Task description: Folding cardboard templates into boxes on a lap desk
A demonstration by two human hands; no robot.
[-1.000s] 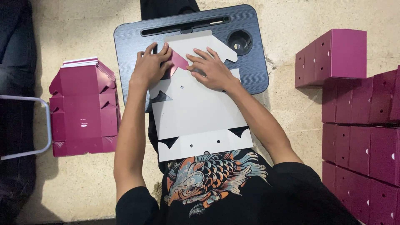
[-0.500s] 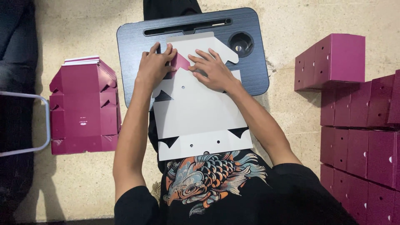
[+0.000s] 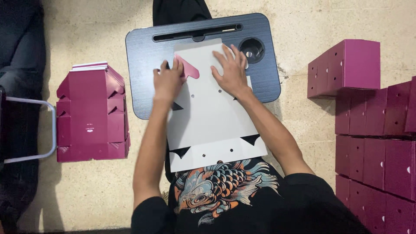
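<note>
A flat white cardboard box blank [image 3: 212, 125] lies across a dark lap desk [image 3: 143, 56] and reaches down to my chest. My left hand [image 3: 168, 80] presses on its left part, fingertips against a folded-up flap showing its magenta side [image 3: 188, 69]. My right hand [image 3: 232, 69] lies flat with spread fingers on the blank's upper right part, near the desk's round cup hole [image 3: 252, 49]. Neither hand grips anything; both press down on the card.
A stack of flat magenta box blanks [image 3: 91, 112] sits on the floor at left, beside a metal frame [image 3: 30, 130]. Several assembled magenta boxes [image 3: 372, 125] are piled at right. The floor is beige.
The blank has been flattened further up the desk; the magenta flap now shows between my hands, and my right hand has shifted rightward and spread flat.
</note>
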